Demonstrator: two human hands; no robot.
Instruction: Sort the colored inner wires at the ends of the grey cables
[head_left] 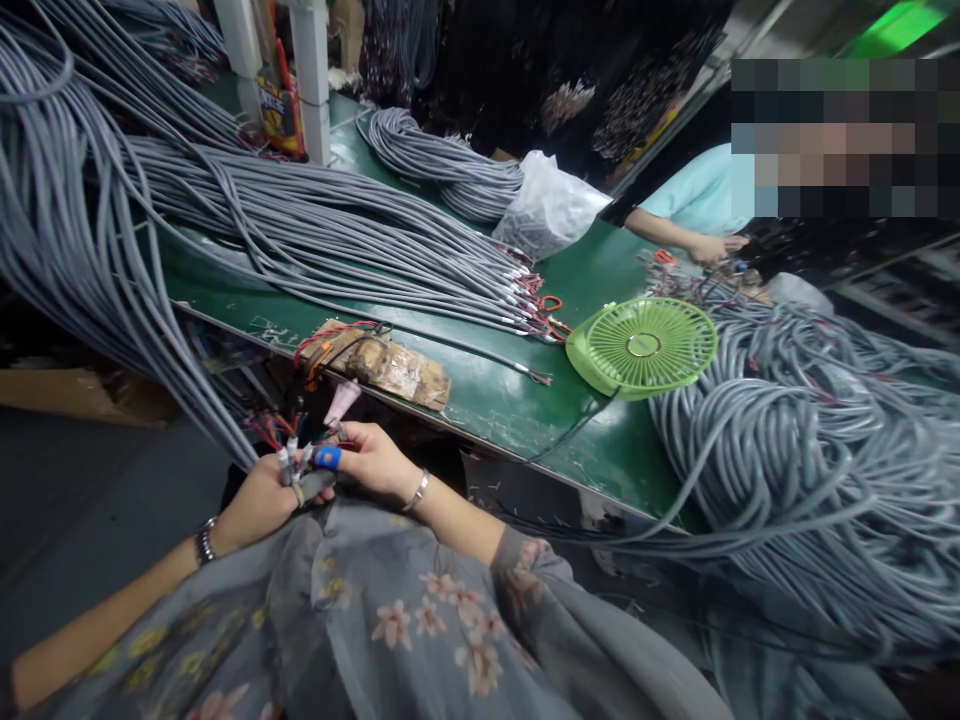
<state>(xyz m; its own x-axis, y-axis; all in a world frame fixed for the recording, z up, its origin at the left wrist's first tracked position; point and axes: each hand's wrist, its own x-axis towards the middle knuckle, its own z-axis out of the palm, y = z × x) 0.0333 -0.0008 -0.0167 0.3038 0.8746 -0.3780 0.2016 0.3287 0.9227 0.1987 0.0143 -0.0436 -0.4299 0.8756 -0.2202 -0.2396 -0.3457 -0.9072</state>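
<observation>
My left hand [259,500] is closed round the ends of several grey cables, whose white-sleeved tips [286,462] and thin red and dark wires [274,428] stick up above the fingers. Close beside it, my right hand [381,462] pinches at the same cable ends, with blue tape [327,457] wrapped round a digit. What exactly sits between those fingertips is too small to make out. Just above the right hand, a pale pink cone-shaped piece [343,402] shows at the table edge. The held cables run up to the left into a hanging grey bundle [161,330].
On the green table [480,365] lie long grey cables [360,235], a taped cardboard piece [397,368], and a green fan [643,345]. Coiled cables [795,440] heap at the right. Plastic wrap [551,205] covers a bundle's end. A co-worker's hand [712,247] is across the table.
</observation>
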